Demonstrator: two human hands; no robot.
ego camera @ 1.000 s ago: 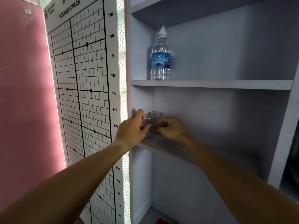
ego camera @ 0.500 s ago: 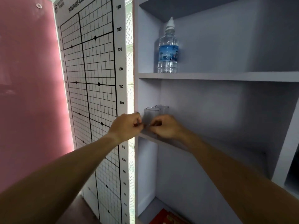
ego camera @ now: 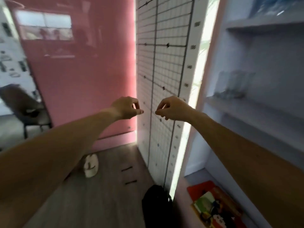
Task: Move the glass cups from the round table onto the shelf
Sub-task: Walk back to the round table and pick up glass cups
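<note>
chair: at 9 o'clock, far left, well apart from both hands.
pink wall: behind the left arm, 11 o'clock.
white object: on the floor under the left forearm, 7 o'clock; too blurred to name.
left hand: fingers curled in, thumb near fingertips, holding nothing.
right hand: same curled pose, nothing in it; just beside the left hand, in front of the grid chart.
black bag: on the floor at 6 o'clock.
cups: blurred glass shapes standing upright on the shelf, at 2 o'clock from the right hand, apart from it; count unclear.
nearer hand: the right.
next move, my guess: any cups left are on the round table, which is out of view; the chart and bag lie close by.
books: bottom of the unit, 5 o'clock.
</note>
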